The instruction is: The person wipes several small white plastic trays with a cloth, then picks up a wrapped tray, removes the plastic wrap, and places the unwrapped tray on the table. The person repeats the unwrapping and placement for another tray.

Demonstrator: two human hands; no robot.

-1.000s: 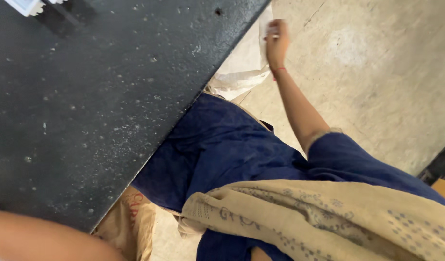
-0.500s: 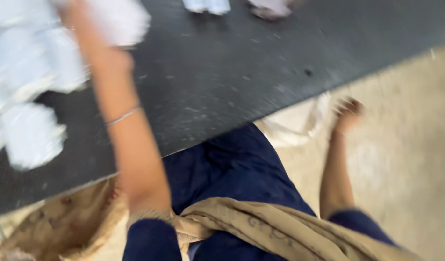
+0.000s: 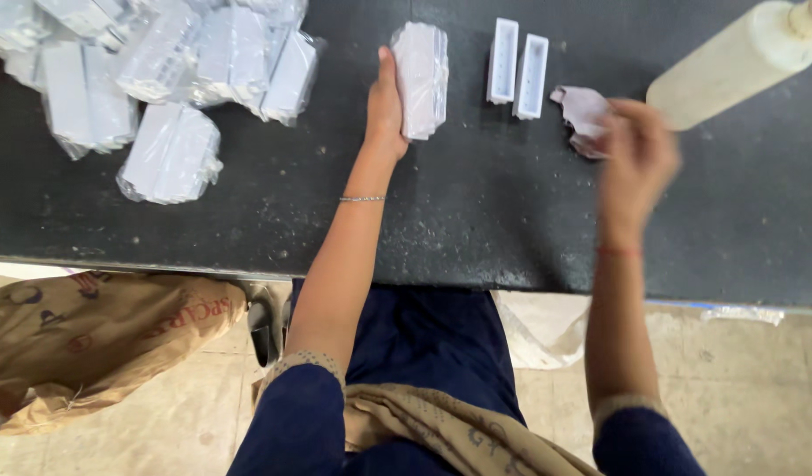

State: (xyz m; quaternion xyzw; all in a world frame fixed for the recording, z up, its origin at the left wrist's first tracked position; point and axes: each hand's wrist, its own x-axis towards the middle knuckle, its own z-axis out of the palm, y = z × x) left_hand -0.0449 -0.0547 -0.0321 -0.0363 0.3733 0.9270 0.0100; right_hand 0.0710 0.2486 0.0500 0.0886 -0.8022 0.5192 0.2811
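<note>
Both hands have risen from below the black speckled tabletop [image 3: 476, 220] onto it. Left hand [image 3: 386, 110] grasps a clear-wrapped stack of white rectangular plastic parts [image 3: 421, 79] along its left edge. Right hand [image 3: 637, 159] is motion-blurred; grip state cannot be determined. Just beyond its fingers lies a crumpled pale wrapper [image 3: 581, 113]. Bare tabletop extends between the hands toward the near edge.

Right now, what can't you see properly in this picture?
Head view only:
- Right hand: blurred by motion, so its fingers and grip on the crumpled wrapper are unclear.
- Pale bottle: top cut off by the picture's edge.
- Wrapped packet by the left hand: plastic hides its contents.
- Bagged pile: cut off at the top.
</note>
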